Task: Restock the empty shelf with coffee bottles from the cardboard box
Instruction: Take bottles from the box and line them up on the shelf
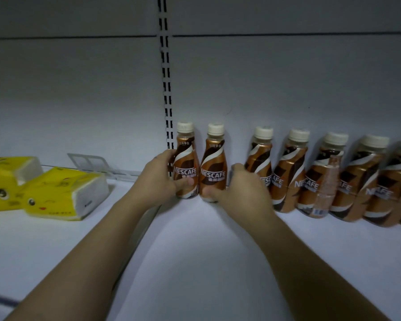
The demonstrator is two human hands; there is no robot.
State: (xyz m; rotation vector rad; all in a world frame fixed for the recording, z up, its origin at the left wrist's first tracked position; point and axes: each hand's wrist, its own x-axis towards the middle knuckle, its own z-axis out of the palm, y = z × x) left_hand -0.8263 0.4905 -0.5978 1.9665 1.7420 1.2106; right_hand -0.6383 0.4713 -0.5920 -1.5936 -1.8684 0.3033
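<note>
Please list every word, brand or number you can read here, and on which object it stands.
"NESCAFE": brown plastic coffee bottle in the left hand.
"NESCAFE": same kind of bottle in the right hand.
"AFE", partly hidden: bottles further right.
Chinese characters under the brand: too blurred to read.
Yellow tissue packs: small print unreadable.

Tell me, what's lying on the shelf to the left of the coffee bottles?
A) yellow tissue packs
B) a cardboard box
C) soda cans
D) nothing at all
A: two yellow tissue packs lie on the shelf, left of the bottle in the left hand.
</note>
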